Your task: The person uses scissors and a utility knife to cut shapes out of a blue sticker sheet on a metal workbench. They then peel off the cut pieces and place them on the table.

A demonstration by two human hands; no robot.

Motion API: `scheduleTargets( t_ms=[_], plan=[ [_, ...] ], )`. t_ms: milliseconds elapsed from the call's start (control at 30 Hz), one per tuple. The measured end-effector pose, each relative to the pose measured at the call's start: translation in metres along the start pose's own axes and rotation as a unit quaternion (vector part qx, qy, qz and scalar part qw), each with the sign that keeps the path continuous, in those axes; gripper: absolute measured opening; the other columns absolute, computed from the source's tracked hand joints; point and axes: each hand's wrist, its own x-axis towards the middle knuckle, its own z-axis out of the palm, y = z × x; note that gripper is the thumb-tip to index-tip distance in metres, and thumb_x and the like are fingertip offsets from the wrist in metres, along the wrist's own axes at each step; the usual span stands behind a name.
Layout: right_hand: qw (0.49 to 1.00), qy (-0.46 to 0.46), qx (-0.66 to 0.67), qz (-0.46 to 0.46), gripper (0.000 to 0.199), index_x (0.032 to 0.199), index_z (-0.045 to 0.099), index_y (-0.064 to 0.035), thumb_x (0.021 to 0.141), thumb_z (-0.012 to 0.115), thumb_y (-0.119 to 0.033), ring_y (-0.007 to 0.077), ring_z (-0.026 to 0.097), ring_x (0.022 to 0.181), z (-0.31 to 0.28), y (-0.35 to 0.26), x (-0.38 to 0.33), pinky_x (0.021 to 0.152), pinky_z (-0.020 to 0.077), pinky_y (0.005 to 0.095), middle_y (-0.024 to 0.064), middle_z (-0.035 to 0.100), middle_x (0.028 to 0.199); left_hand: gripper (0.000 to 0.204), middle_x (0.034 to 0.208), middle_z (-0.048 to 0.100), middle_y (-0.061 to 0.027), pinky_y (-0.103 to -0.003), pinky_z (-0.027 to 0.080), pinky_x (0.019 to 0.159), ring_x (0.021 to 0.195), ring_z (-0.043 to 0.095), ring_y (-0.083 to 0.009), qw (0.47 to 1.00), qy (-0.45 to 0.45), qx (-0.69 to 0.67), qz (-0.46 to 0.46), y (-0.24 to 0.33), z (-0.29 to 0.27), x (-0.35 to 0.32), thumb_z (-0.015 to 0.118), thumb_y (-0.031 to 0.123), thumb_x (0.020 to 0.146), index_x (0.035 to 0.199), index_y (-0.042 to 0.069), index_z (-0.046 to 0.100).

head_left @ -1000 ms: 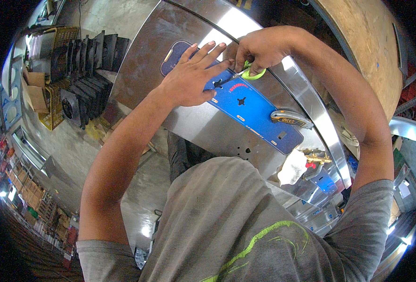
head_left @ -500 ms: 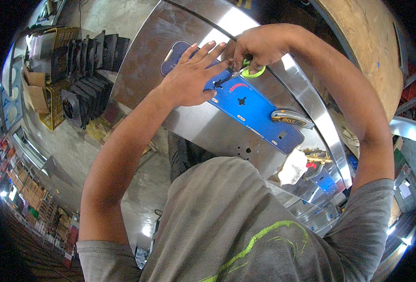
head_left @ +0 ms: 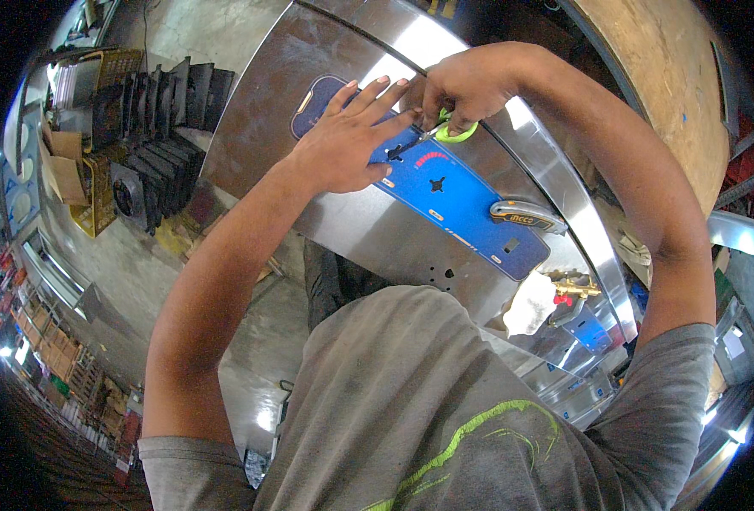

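A long blue panel [head_left: 470, 209] with rounded ends, small slots and cross-shaped cut-outs lies on a shiny metal sheet [head_left: 358, 220]. With fingers spread, my left hand [head_left: 340, 152] rests flat on the panel's far left part. Scissors with bright green handles [head_left: 460, 134] are in my right hand [head_left: 469, 85], which bends over from the right. Their blades point down to the left, with the tip at a cross-shaped cut-out beside my left thumb. Across the panel's right part lies a grey utility knife [head_left: 530, 216].
A white crumpled piece [head_left: 530, 305] and brass fittings [head_left: 577, 286] sit on the sheet's right end. Stacked dark plates [head_left: 160, 175] and a yellow crate [head_left: 96, 204] stand on the floor at left. A wooden board [head_left: 662, 64] is at upper right.
The scissors have turned slightly in my right hand, their green handles shifting a little. My left hand stays in place on the panel.
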Motion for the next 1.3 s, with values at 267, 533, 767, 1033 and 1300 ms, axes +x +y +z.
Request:
scheduleTargets(
  t_ms=[267,533,767,1033,1300],
  plan=[
    [1.000,0.013,-0.013,0.000,0.042,0.119,0.073,-0.0054,0.079,0.079,-0.016,0.0289,0.068,0.105,0.002,0.002,0.002,0.093,0.0509,0.0398,0.0124,0.074,0.116,0.081,0.167,0.024,-0.0143,-0.054,0.012,0.127,0.156,0.019,-0.0325,1.000,-0.005,0.008,0.005,-0.001,0.000,0.000,0.078,0.035,0.081,0.153,0.017,0.045],
    [0.999,0.017,-0.021,-0.032,0.046,0.122,0.072,-0.0058,0.077,0.080,-0.017,0.0285,0.070,0.101,0.005,0.015,0.007,0.092,0.0516,0.0399,0.0130,0.075,0.111,0.086,0.169,0.018,-0.0173,-0.054,0.012,0.126,0.157,0.016,-0.0358,1.000,-0.017,-0.009,0.007,-0.002,0.000,-0.001,0.080,0.034,0.077,0.153,0.015,0.044],
    [0.998,0.010,-0.062,0.029,0.044,0.122,0.074,-0.0070,0.079,0.077,-0.014,0.0313,0.071,0.104,-0.001,-0.010,-0.014,0.092,0.0540,0.0411,0.0154,0.075,0.114,0.087,0.169,0.020,-0.0155,-0.054,0.012,0.126,0.156,0.017,-0.0343,1.000,-0.011,-0.002,0.003,-0.001,0.000,0.000,0.080,0.035,0.078,0.155,0.019,0.041],
    [0.997,0.036,-0.058,0.027,0.042,0.118,0.074,-0.0071,0.079,0.077,-0.020,0.0342,0.068,0.106,0.007,-0.010,-0.014,0.093,0.0519,0.0439,0.0132,0.072,0.120,0.090,0.169,0.018,-0.0162,-0.054,0.012,0.126,0.157,0.016,-0.0348,1.000,-0.020,-0.007,0.000,0.001,-0.003,0.000,0.080,0.035,0.077,0.156,0.019,0.039],
    [0.997,0.047,-0.053,0.035,0.039,0.119,0.075,-0.0063,0.080,0.078,-0.012,0.0280,0.072,0.106,0.009,-0.016,-0.016,0.093,0.0548,0.0388,0.0135,0.075,0.115,0.089,0.169,0.018,-0.0167,-0.054,0.011,0.126,0.157,0.016,-0.0351,1.000,-0.011,-0.011,0.005,0.000,-0.002,0.000,0.079,0.034,0.077,0.155,0.017,0.041]
  ],
)
